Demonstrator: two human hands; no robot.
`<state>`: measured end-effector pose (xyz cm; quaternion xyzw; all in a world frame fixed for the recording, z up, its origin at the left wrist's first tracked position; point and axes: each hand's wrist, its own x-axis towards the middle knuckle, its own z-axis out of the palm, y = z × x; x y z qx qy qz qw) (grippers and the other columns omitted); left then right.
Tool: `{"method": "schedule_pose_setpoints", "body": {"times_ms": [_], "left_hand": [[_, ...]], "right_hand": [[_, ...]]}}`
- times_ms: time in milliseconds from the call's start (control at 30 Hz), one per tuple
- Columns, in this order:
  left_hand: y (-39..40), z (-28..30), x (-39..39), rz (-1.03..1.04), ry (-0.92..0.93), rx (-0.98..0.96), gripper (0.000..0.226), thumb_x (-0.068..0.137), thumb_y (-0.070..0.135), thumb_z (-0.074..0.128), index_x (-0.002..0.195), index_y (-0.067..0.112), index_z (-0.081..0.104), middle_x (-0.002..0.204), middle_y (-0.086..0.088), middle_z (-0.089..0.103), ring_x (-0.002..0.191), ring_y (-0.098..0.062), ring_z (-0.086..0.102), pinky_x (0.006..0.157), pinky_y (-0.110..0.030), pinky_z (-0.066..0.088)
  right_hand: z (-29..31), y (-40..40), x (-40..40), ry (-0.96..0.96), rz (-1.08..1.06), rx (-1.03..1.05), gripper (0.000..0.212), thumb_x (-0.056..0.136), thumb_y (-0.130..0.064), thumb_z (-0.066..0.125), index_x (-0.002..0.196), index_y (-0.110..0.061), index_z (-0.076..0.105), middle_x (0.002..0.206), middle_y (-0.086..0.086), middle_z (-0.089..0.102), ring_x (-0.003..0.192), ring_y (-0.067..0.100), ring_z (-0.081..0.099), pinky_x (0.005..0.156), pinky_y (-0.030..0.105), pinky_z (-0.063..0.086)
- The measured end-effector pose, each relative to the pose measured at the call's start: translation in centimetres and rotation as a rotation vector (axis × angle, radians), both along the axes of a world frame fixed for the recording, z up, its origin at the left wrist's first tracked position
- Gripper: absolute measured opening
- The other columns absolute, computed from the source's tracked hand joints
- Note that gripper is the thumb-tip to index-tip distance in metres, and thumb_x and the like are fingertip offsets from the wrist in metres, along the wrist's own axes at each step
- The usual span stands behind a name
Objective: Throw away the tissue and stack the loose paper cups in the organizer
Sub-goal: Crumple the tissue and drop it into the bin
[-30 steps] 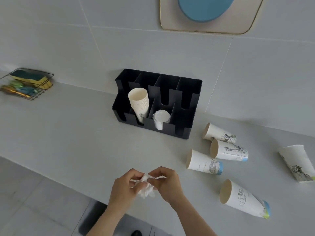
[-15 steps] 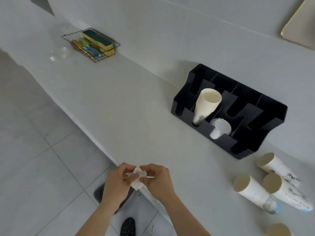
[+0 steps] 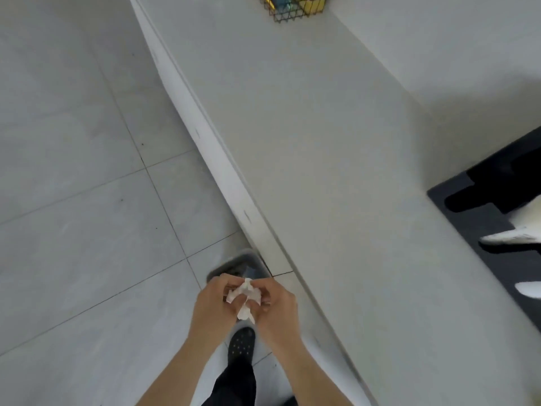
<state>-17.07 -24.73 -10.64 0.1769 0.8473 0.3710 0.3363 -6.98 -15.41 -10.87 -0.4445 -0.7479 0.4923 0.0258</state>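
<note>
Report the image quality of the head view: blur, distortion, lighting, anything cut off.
Head view: soft, even light with no glare; the counter edge bows, a sign of wide-angle distortion; motion blur smears the black organizer and its white cups, both cut off at the right border; the wire basket is cropped at the top; the left hand, right hand and crumpled tissue look only slightly soft.

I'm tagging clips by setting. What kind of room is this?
Probably a kitchen or pantry corner: a long counter against a tiled wall, a wire basket of what look like sponges, and a black cup organizer. Both hands hold a tissue above a floor bin.
</note>
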Motion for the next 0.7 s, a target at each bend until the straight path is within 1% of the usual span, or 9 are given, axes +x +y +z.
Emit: {"method": "schedule_pose_setpoints", "body": {"times_ms": [67,100,167,267,433,533,567,633,700], "left_hand": [[-0.3,-2.7,-0.5,-0.009,-0.009,-0.027,0.023,0.089,0.015,0.071,0.098,0.035,0.064,0.094,0.016,0.066,0.087,-0.001,0.062,0.075,-0.021,0.051],[-0.4,-3.9,-0.7,-0.017,-0.016,-0.039,0.025,0.089,0.013,0.070,0.100,0.034,0.064,0.095,0.016,0.066,0.088,-0.001,0.062,0.076,-0.022,0.051],[-0.3,-6.1,-1.0,-0.027,-0.031,-0.064,0.027,0.089,0.012,0.069,0.103,0.034,0.063,0.097,0.016,0.066,0.088,-0.002,0.062,0.076,-0.022,0.051],[-0.1,-9.2,-1.7,-0.034,-0.015,-0.088,0.026,0.089,0.013,0.070,0.105,0.032,0.064,0.100,0.014,0.067,0.089,-0.008,0.063,0.079,-0.027,0.053],[0.1,-12.7,-2.5,-0.030,-0.030,-0.118,0.026,0.088,0.016,0.070,0.105,0.034,0.064,0.102,0.014,0.068,0.091,-0.010,0.065,0.083,-0.034,0.056],[0.4,-14.3,-2.9,-0.041,-0.042,-0.126,0.030,0.088,0.017,0.070,0.111,0.035,0.062,0.107,0.013,0.068,0.094,-0.012,0.066,0.084,-0.036,0.056],[0.4,-14.7,-3.0,-0.059,-0.046,-0.137,0.033,0.088,0.017,0.070,0.114,0.034,0.061,0.110,0.013,0.067,0.096,-0.013,0.066,0.085,-0.034,0.056],[0.5,-15.5,-3.2,-0.126,-0.032,-0.180,0.041,0.088,0.016,0.071,0.124,0.030,0.059,0.119,0.009,0.064,0.104,-0.016,0.063,0.087,-0.027,0.050],[0.2,-16.3,-3.5,-0.196,0.011,-0.234,0.048,0.090,0.016,0.070,0.134,0.024,0.053,0.132,0.004,0.059,0.118,-0.019,0.057,0.093,-0.025,0.044]], "right_hand": [[-2.3,-0.2,-0.7,-0.049,0.028,0.017,0.030,0.083,-0.008,0.078,0.105,-0.028,0.073,0.093,-0.013,0.075,0.083,0.008,0.070,0.074,0.026,0.062],[-3.3,-0.2,-1.0,-0.077,0.041,0.022,0.030,0.083,-0.010,0.078,0.106,-0.029,0.072,0.094,-0.013,0.075,0.084,0.009,0.070,0.077,0.030,0.062],[-5.4,-0.2,-1.6,-0.117,0.054,0.022,0.029,0.083,-0.014,0.078,0.105,-0.030,0.071,0.093,-0.014,0.075,0.085,0.009,0.071,0.079,0.035,0.062],[-8.1,0.1,-2.5,-0.162,0.083,0.042,0.026,0.084,-0.016,0.078,0.104,-0.031,0.069,0.094,-0.013,0.075,0.085,0.010,0.070,0.080,0.035,0.060],[-11.5,0.7,-3.6,-0.206,0.130,0.024,0.025,0.087,-0.014,0.077,0.106,-0.028,0.069,0.094,-0.014,0.072,0.086,0.011,0.068,0.077,0.026,0.056],[-13.2,1.1,-4.3,-0.220,0.146,0.035,0.028,0.088,-0.014,0.077,0.111,-0.028,0.070,0.100,-0.012,0.072,0.086,0.012,0.066,0.080,0.031,0.058],[-13.7,1.2,-4.4,-0.228,0.159,0.033,0.032,0.088,-0.014,0.077,0.116,-0.028,0.069,0.107,-0.010,0.073,0.092,0.013,0.067,0.084,0.032,0.059],[-14.4,1.6,-4.7,-0.292,0.229,0.004,0.047,0.090,-0.018,0.077,0.134,-0.027,0.062,0.130,-0.004,0.068,0.115,0.017,0.064,0.101,0.033,0.054],[-14.7,2.1,-4.8,-0.407,0.345,-0.025,0.064,0.095,-0.024,0.072,0.152,-0.023,0.044,0.154,0.001,0.050,0.141,0.021,0.045,0.114,0.035,0.042]]}}
